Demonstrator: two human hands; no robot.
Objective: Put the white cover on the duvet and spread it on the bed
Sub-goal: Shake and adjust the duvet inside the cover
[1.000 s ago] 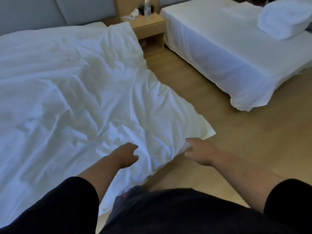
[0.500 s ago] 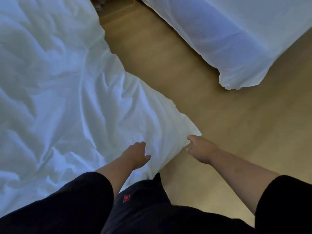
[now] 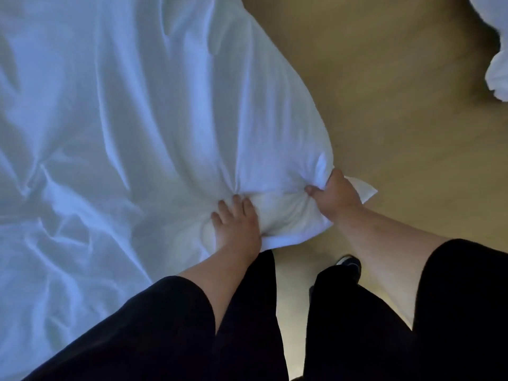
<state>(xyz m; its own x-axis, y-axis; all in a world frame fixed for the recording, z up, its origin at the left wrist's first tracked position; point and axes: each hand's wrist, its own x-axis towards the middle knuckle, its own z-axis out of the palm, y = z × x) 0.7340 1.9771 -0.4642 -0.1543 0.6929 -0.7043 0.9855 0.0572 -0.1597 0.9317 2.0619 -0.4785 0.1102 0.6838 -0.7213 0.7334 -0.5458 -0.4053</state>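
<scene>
No brand, label or writing can be read anywhere in the head view. The rumpled white fabric duvet in its white cover [image 3: 115, 127] fills the left and centre of the view, creased in long folds, and its near corner hangs out past the side over the light brown wooden floor [image 3: 398, 105]. The left hand [image 3: 236, 224] lies on top of the duvet just inside that corner, its fingers [image 3: 224, 211] dug into the cloth so that wrinkles fan out from the fingertips; it is grasping a bunch of the fabric. The right hand [image 3: 336, 198] is clenched round the very corner of the duvet, thumb pressed into the cloth, and a small flat white point of the cover sticks out past its far side. Between the two hands the padding bulges in a soft roll. Both forearms are bare, coming out of black sleeves [image 3: 165, 320] at the bottom of the view. Black trouser legs [image 3: 343, 312] stand between the arms, and the toe of a dark shoe with a pale edge [image 3: 349, 264] shows on the floor just below the right wrist. At the upper right edge, well apart from the duvet, a rounded piece of other white bedding [image 3: 497, 70] juts into the view, blurred.
</scene>
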